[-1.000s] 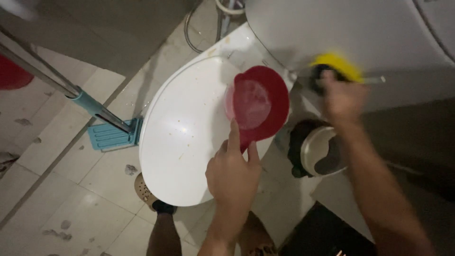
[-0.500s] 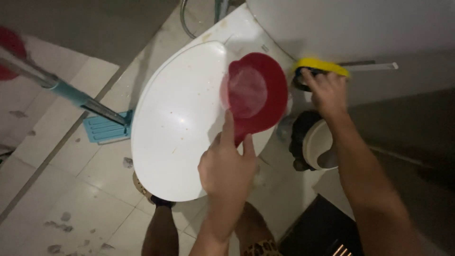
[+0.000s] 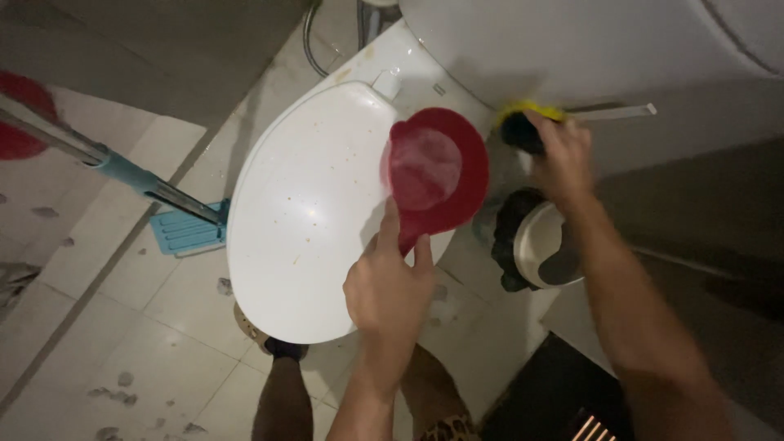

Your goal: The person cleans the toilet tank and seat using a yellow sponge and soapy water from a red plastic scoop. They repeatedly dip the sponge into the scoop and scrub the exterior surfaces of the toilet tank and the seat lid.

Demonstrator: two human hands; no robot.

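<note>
My left hand [image 3: 389, 287] grips the handle of a red plastic scoop [image 3: 438, 173] and holds it over the right side of a closed white toilet lid [image 3: 306, 214]. Liquid shows inside the scoop's bowl. My right hand [image 3: 563, 159] is up against the white cistern [image 3: 563, 45], closed around a yellow and dark scrub pad [image 3: 523, 122] pressed at the cistern's lower edge.
A blue-headed mop [image 3: 184, 227] with a metal pole [image 3: 57, 140] rests on the tiled floor left of the toilet. A small bin with a dark bag [image 3: 535, 241] stands right of the bowl. A red object [image 3: 20, 114] sits far left. My sandalled foot [image 3: 273, 343] is below the lid.
The scoop has stayed over the lid's right side in my left hand. My right hand has shifted slightly along the cistern's lower edge with the scrub pad.
</note>
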